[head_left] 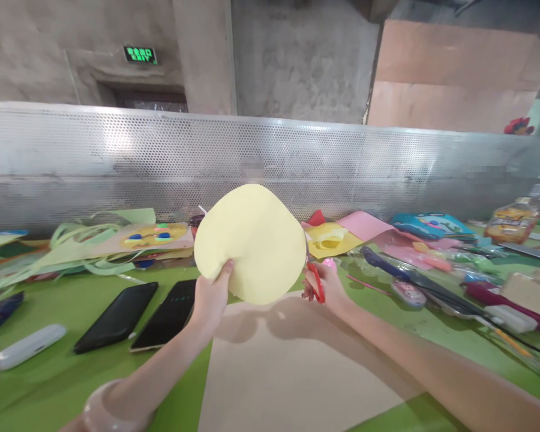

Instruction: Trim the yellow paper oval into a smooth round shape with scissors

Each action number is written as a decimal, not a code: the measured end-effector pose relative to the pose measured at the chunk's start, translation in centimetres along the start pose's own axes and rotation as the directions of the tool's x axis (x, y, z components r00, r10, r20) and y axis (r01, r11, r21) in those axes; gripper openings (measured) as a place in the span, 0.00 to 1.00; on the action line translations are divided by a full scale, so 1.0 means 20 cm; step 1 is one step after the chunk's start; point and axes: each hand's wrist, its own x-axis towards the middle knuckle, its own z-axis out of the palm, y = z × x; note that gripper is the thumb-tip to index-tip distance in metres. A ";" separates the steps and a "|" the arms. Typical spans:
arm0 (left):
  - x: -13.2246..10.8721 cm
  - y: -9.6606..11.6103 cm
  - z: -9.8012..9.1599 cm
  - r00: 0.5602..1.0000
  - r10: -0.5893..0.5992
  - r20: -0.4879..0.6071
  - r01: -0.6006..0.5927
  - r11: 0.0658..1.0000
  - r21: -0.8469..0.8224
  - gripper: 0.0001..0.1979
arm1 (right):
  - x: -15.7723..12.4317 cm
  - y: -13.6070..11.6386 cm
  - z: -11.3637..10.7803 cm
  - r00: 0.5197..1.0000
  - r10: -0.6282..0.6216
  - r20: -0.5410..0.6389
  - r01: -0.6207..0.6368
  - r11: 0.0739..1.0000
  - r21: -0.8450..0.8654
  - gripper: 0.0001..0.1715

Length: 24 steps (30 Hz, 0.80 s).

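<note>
My left hand [212,300] pinches the lower left edge of a pale yellow paper disc [254,240], thumb in front. The disc is held up above the table, roughly round with a slightly uneven outline. At its right edge is my right hand [326,287], closed around the red handles of a pair of scissors [316,283]. The scissor blades lie along the disc's right edge, mostly hidden; whether they touch the paper I cannot tell. Beneath both hands a large cream sheet of paper [288,372] lies on the green table [171,390].
Two black phones [117,317] and a white oblong case [29,347] lie to the left. Green paper strips [78,249] are heaped behind them. Yellow paper [335,239], pink paper [366,225] and a bottle [513,221] stand or lie at the right. A perforated metal panel [198,150] runs behind.
</note>
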 end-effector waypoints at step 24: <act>0.00 0.00 0.00 1.000 0.015 0.013 -0.016 1.000 0.024 0.18 | 0.00 -0.02 0.00 1.000 0.000 -0.013 -0.001 0.999 -0.039 0.09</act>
